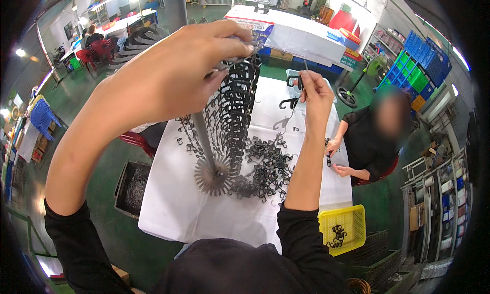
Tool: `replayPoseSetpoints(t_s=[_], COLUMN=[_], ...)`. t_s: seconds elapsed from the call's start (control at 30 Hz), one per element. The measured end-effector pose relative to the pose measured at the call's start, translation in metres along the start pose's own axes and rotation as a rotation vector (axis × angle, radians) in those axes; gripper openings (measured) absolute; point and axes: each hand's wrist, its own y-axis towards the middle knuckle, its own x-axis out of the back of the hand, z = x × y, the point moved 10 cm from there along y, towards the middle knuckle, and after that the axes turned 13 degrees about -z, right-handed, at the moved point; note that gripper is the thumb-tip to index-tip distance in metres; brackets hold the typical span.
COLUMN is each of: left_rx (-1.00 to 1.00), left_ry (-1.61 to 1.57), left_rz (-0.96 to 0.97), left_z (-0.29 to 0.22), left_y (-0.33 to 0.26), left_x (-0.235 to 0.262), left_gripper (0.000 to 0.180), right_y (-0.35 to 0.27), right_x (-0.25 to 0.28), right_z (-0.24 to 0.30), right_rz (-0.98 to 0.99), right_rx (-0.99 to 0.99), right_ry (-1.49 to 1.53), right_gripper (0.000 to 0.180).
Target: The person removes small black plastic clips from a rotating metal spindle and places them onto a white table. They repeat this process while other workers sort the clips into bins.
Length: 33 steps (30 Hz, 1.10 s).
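My left hand [176, 64] reaches up to the top of a metal rack [143, 43] with a ring of grey fins. Its fingers curl closed around a fin at the rim, and the palm side is partly hidden. Below them hang several long strands of black plastic hooks [237, 105]. To the right, my right hand [316, 92] is raised above the white table, pinching a black hook [297, 81]. More hooks dangle under it in a loose string [289, 103]. A heap of loose black hooks [268, 164] lies on the table beside the rack's finned lower disc [214, 174].
A yellow basket [357, 227] with a few hooks stands at the table's right near corner. At the right edge sits a co-worker [375, 136] handling hooks. The rack's post [202, 136] rises from the table [173, 207]. A dark crate [131, 189] is on the left floor.
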Motion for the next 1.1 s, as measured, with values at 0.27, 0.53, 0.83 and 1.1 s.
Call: replayPoseSetpoints(t_s=[0.27,0.53,0.83,1.1], left_rx=[0.043,0.066,-0.013,0.015], left_ry=[-0.039,0.149,0.075,-0.040], left_rz=[0.082,0.059,-0.105,-0.007], left_z=[-0.003,0.002,-0.005,0.006], left_y=[0.000,0.008,0.007,-0.001], left_x=[0.004,-0.008,-0.003,-0.003], left_gripper=[0.048,0.039,0.044,0.050], right_y=[-0.001,-0.108,-0.083,0.005], right_x=[0.004,-0.073,-0.078,-0.019], right_z=[-0.004,0.139,0.070,-0.013], right_rz=[-0.111,-0.047,0.252,0.141], right_rx=[0.391,0.858,-0.124,-0.027], right_ry=[-0.865,-0.253,0.321,-0.050], right_gripper=[0.033,0.024,0.010,0.018])
